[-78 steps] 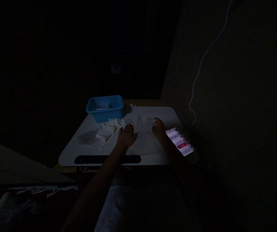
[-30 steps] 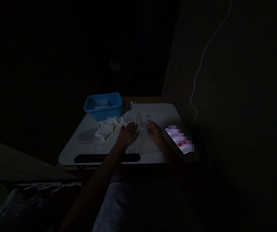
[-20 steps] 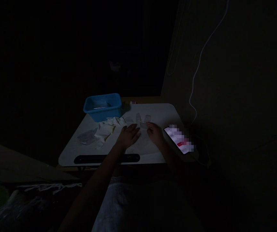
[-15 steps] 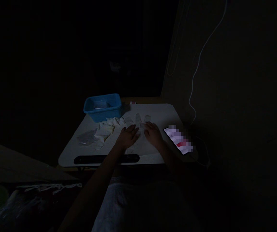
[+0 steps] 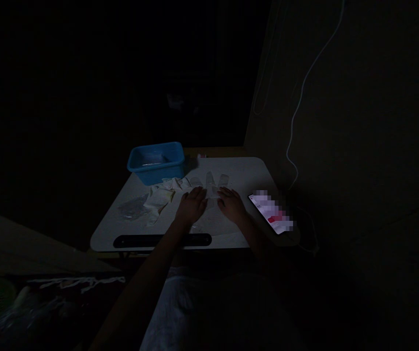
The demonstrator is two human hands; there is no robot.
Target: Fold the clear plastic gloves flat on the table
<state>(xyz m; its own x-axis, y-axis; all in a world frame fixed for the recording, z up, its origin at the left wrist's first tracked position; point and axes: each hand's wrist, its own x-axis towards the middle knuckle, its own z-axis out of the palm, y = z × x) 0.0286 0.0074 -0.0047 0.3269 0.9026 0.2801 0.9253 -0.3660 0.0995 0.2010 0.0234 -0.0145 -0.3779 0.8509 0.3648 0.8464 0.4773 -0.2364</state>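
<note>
Both hands rest on a thin, pale, see-through piece (image 5: 209,179) with several rounded lobes, lying on the white table (image 5: 242,168). My left hand (image 5: 191,204) lies palm down on its left side, fingers stretched forward. On the right side my right hand (image 5: 231,204) is also palm down, its fingers out flat and pointing toward the left hand. Left of my left hand lie a crumpled whitish cloth-like piece (image 5: 158,197) and a clear plastic bag (image 5: 133,208). The dim light hides fine detail under the fingers.
A blue basin (image 5: 160,170) stands at the table's back left. At the right edge lies a lit phone (image 5: 266,209). A black slot (image 5: 132,241) runs along the front edge. A white cable (image 5: 302,90) hangs on the right, and a small item (image 5: 202,156) sits behind the table.
My left hand has shifted slightly left and its fingers are closer together. My right hand has barely moved. The view has shifted very slightly.
</note>
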